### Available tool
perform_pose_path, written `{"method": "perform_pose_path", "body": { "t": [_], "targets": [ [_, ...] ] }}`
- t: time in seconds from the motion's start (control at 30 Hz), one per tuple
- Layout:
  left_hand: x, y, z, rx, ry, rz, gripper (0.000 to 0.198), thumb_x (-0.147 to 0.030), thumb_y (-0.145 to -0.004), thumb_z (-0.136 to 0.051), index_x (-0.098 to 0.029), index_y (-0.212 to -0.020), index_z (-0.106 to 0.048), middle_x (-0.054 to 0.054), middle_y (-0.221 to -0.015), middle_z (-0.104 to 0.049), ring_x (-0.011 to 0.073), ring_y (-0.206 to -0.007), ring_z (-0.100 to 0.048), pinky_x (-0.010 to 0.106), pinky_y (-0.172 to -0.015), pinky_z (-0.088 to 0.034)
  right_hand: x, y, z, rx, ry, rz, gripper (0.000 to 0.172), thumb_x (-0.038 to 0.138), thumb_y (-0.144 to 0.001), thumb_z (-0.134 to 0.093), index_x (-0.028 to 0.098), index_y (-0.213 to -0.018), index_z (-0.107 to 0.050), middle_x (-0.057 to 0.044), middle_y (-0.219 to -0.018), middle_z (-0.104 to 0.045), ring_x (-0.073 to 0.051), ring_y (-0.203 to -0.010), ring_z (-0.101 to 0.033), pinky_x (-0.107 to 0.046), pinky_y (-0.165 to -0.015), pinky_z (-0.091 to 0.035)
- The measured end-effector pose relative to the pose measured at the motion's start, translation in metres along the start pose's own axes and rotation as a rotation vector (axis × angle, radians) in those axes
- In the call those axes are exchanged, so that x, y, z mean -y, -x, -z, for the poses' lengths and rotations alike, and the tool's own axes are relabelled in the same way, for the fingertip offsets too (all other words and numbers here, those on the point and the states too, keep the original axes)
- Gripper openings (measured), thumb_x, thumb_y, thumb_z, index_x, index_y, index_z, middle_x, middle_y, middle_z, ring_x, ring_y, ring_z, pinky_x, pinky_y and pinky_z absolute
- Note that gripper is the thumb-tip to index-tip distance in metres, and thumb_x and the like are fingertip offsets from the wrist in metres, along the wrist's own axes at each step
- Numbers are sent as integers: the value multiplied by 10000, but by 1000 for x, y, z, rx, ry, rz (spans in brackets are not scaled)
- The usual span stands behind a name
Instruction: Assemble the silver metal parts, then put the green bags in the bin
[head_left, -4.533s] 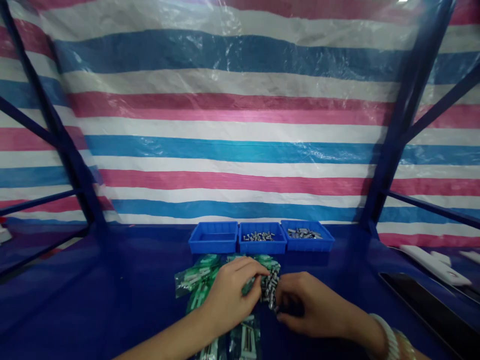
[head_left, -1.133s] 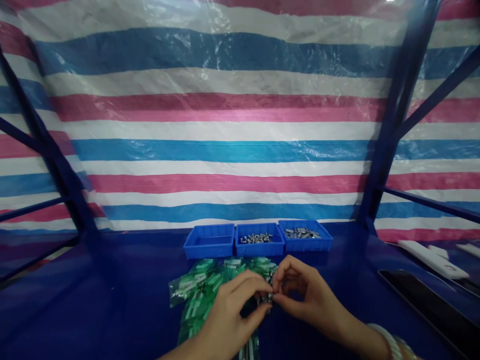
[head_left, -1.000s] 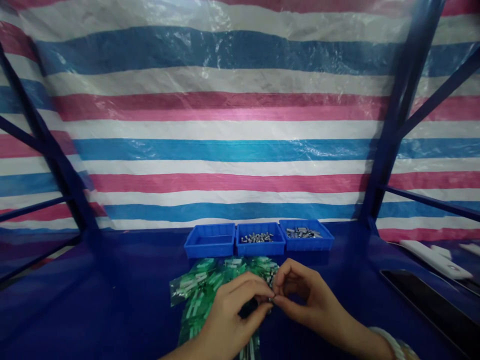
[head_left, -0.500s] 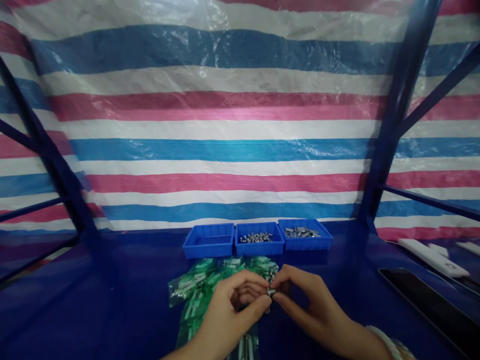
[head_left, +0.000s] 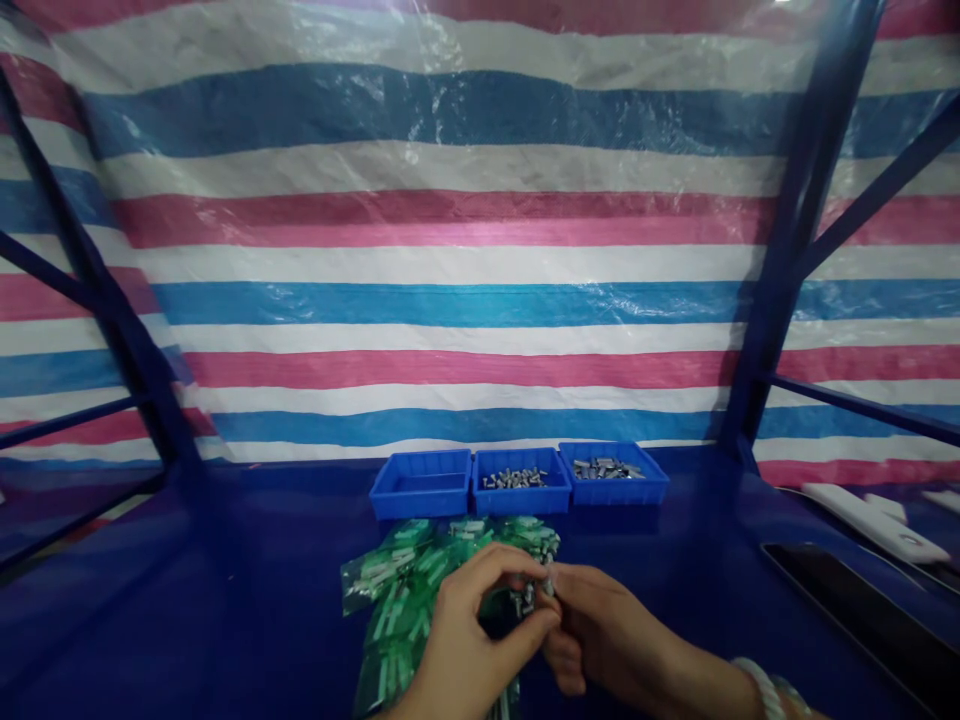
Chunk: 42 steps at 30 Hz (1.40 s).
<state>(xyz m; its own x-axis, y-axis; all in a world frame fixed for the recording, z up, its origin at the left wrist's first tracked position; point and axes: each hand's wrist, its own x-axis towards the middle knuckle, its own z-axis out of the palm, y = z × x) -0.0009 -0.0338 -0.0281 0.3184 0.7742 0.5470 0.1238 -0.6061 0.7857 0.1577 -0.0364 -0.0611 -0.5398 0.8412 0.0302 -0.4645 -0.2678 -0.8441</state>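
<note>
Where they meet over green packets (head_left: 394, 590), left hand (head_left: 476, 645) and right hand (head_left: 604, 635) pinch small metal parts (head_left: 546, 584) between fingertips

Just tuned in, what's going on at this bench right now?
A person's left hand and right hand meet over a pile of green packets, both pinching small metal parts. Behind them a row of three blue bins sits on the blue table; the middle and right ones hold loose metal pieces.

Left hand (head_left: 480, 640) and right hand (head_left: 600, 630) meet, fingertips pinched together.
</note>
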Motion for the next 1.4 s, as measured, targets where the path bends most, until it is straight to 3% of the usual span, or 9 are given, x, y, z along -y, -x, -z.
{"method": "perform_pose_path", "body": {
  "t": [0.2,0.37,0.5,0.63,0.7,0.77,0.93,1.17,1.4],
  "targets": [
    [-3,-6,-4,-52,-14,-67,117,-86,-763,-661,-193,-780,-705,20,-772,-701,166,-738,-688,266,-684,-548,-3,0,3,-79,197,68,513,652,-814,-561,166,-654,-516,61,-456,-415,-70,-368,-354,-203,-391,-324],
    [2,-60,12,-23,-413,-302,97,-145,-837,-620,-196,-846,-702,44,-870,-742,190,-852,-682,339,-808,-540,18,1,10,-185,496,233,472,579,-925,-446,159,-731,-535,47,-546,-443,-85,-454,-398,-205,-441,-320],
    [24,-99,23,70,-544,-262,212,-78,-756,-657,-201,-922,-704,64,-948,-751,250,-913,-679,446,-861,-525,35,6,12,-244,830,337,378,448,-975,-413,172,-739,-522,45,-584,-439,-106,-528,-410,-222,-497,-331],
    [29,-85,25,96,-605,-217,286,-84,-761,-630,-188,-1024,-672,92,-1035,-726,277,-987,-656,499,-900,-504,34,11,12,-97,1292,424,67,174,-877,-556,179,-925,-603,-7,-782,-580,-146,-707,-525,-255,-648,-424],
    [22,-66,25,111,-614,-218,268,-90,-783,-595,-204,-1016,-662,77,-1052,-715,263,-1016,-641,485,-925,-492,31,11,12,60,1468,464,216,93,-835,-564,196,-1012,-632,-50,-953,-627,-186,-881,-565,-303,-787,-454],
    [14,-48,25,128,-609,-222,269,-80,-793,-566,-216,-1008,-651,64,-1067,-704,250,-1032,-631,465,-928,-490,28,10,11,164,1550,464,224,79,-857,-538,202,-1003,-655,-67,-1012,-643,-205,-953,-573,-329,-845,-457],
    [6,-22,27,122,-538,-221,286,-51,-805,-529,-217,-1016,-628,70,-1072,-677,240,-1027,-623,446,-900,-498,28,7,9,164,1515,456,200,77,-902,-504,191,-945,-662,-65,-966,-679,-202,-930,-600,-330,-859,-478],
    [4,-15,25,90,-397,-201,235,-56,-835,-510,-209,-968,-626,58,-1013,-668,203,-978,-634,360,-865,-513,28,6,11,101,1449,472,211,64,-903,-483,200,-908,-643,-70,-989,-629,-213,-954,-567,-345,-858,-472],
    [-3,-6,19,104,-323,-207,271,-43,-830,-528,-212,-1026,-608,43,-971,-674,181,-915,-643,307,-819,-517,34,12,4,-106,1018,478,152,286,-972,-494,211,-922,-617,-40,-925,-560,-179,-852,-544,-293,-776,-437]
  ]
}}
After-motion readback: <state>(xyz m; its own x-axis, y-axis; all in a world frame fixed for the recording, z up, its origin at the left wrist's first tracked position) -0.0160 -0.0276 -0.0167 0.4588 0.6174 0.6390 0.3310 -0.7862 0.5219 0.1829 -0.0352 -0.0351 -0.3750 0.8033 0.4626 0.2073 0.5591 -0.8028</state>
